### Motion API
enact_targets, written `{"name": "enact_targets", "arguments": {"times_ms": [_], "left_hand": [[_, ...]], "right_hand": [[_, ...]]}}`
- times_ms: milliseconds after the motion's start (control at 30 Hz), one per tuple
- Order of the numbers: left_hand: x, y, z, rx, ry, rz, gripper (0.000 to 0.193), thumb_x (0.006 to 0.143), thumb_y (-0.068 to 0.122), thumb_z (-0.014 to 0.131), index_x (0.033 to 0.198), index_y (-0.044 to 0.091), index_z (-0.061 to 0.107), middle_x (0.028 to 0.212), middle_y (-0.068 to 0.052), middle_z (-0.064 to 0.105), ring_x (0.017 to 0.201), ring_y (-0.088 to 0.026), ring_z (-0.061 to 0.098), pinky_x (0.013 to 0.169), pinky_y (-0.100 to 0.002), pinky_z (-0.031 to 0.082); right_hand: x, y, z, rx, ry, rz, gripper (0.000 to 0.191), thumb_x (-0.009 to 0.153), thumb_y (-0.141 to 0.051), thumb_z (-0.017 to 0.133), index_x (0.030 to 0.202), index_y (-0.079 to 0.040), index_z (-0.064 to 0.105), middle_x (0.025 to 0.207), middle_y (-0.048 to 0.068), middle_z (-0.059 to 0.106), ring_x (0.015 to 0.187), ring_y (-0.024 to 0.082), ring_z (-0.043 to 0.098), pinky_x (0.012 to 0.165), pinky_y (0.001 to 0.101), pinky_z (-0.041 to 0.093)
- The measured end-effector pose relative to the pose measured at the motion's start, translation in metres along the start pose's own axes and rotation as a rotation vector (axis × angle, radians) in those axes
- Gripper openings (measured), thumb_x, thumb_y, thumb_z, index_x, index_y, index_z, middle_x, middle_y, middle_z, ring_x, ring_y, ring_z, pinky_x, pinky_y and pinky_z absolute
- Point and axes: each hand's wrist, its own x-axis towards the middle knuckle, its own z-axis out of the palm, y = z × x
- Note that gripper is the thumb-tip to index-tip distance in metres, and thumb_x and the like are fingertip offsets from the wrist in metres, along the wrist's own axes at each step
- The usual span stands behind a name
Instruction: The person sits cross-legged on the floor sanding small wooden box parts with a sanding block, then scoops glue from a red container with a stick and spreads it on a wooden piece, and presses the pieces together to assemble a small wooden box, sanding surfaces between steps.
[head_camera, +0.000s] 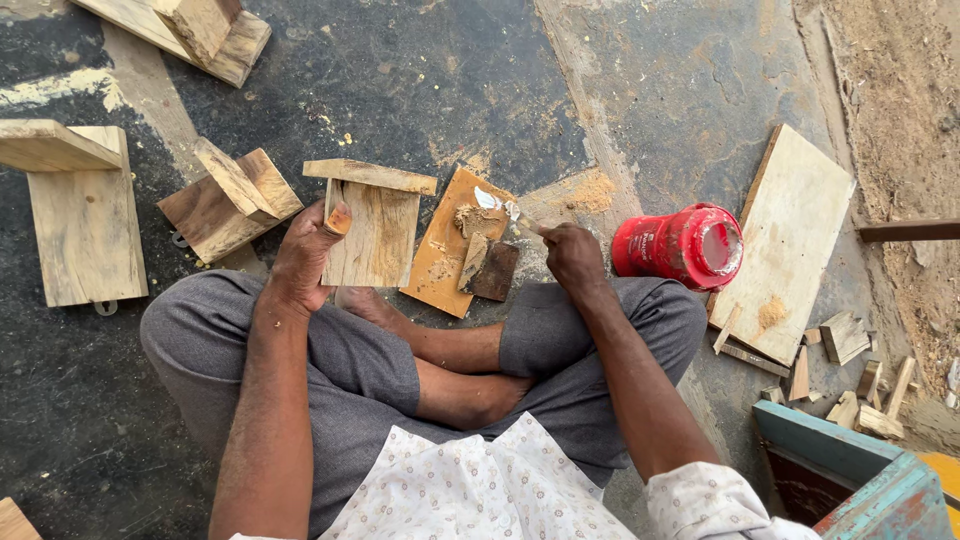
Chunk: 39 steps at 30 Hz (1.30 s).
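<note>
Wooden T-shaped piece (372, 228) stands on the dark floor (420, 80) just ahead of the person's crossed legs, its cap strip at 12 o'clock and its long axis running from 12 to 6. The left hand (308, 258) closes its grip on the piece's left edge, thumb over the front face, so this hand is the nearer one. At 3 o'clock from the piece lies an orange board (440, 262) carrying a heap of sawdust paste (476, 220) and a small dark block (495, 272). The right hand (574, 258) grips a small knife (500, 207), its pale-smeared blade pointing toward 10 o'clock over the paste. A red jar (680, 246) lies on its side further toward 3 o'clock, beside a pale plank (795, 235).
</note>
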Motion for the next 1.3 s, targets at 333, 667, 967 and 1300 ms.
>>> {"name": "enact_targets", "arguments": {"times_ms": [333,667,967,1300], "left_hand": [[0.002,-0.004,-0.003,-0.057,-0.075,0.061,0.067,0.091,0.046,0.075,0.137,0.0,0.057,0.119,-0.01,0.069,0.107,-0.019,0.07,0.085,-0.034,0.061],[-0.003,0.002,0.002,0.033,-0.003,0.033,0.071,0.087,0.051,0.075,0.135,0.002,0.058,0.117,-0.011,0.069,0.107,-0.02,0.07,0.084,-0.035,0.062],[-0.002,0.0,0.001,0.011,-0.01,0.031,0.072,0.086,0.051,0.076,0.137,0.002,0.057,0.119,-0.012,0.068,0.11,-0.022,0.069,0.088,-0.037,0.061],[0.003,-0.003,-0.003,-0.037,-0.049,0.041,0.072,0.088,0.047,0.076,0.139,0.001,0.056,0.123,-0.013,0.068,0.111,-0.022,0.068,0.09,-0.036,0.059]], "right_hand": [[-0.015,-0.003,-0.034,1.284,-0.111,0.66,0.032,0.095,-0.014,0.071,0.121,0.005,0.068,0.087,0.012,0.076,0.068,0.015,0.067,0.063,0.0273,0.053],[0.014,-0.023,-0.009,0.801,-0.079,0.798,0.025,0.093,-0.007,0.067,0.116,0.003,0.072,0.084,0.014,0.076,0.059,0.014,0.066,0.048,0.0237,0.052],[0.007,-0.027,-0.026,0.777,-0.045,0.718,0.028,0.093,-0.009,0.067,0.119,0.0,0.072,0.084,0.013,0.077,0.059,0.012,0.065,0.049,0.0225,0.051],[-0.051,-0.032,-0.061,1.07,0.196,0.258,0.028,0.093,-0.007,0.074,0.12,0.0,0.073,0.109,0.017,0.077,0.098,0.02,0.076,0.083,0.0304,0.064]]}}
